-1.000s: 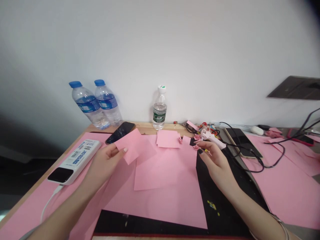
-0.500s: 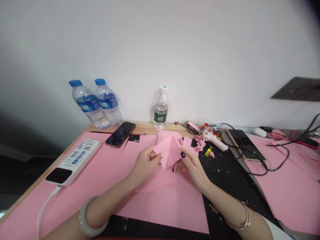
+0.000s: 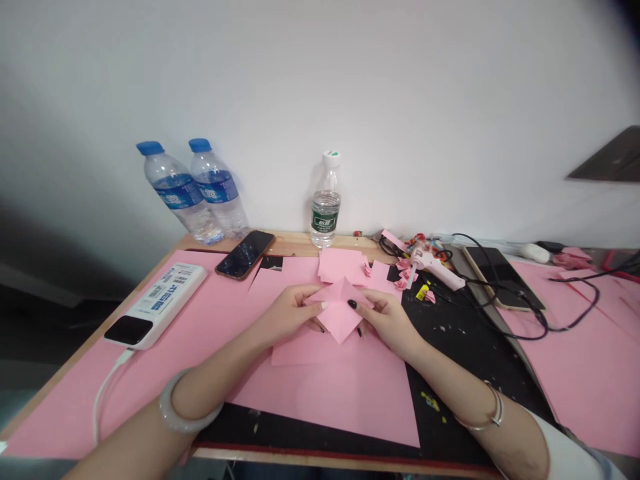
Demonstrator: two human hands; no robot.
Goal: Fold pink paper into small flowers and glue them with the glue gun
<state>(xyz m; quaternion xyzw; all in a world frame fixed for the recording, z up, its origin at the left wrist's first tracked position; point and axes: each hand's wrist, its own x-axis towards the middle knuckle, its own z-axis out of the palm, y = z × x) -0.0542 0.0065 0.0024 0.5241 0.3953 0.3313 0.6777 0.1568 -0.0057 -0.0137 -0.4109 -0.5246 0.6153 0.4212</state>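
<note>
A small pink paper square (image 3: pixel 341 313) is held corner-up between both hands, just above the large pink sheets (image 3: pixel 325 380) on the desk. My left hand (image 3: pixel 287 313) pinches its left side with thumb and fingers closed on the paper. From the other side my right hand (image 3: pixel 387 319), with dark nails, grips the paper's right edge, thumb on top. A stack of further pink squares (image 3: pixel 341 263) lies just behind the hands, with small folded pink pieces (image 3: pixel 403 275) beside it.
Two blue-capped water bottles (image 3: pixel 195 190) and a green-labelled bottle (image 3: pixel 325 203) stand by the wall. A phone (image 3: pixel 245 254) and a white power bank (image 3: pixel 157 305) lie at the left. A glue gun (image 3: pixel 434 261), cables and a tablet (image 3: pixel 500 277) sit on the right.
A second ago my left hand held the pink square alone at the left while my right hand was near the glue gun. Both hands have come together at the middle and now hold the square lower.
</note>
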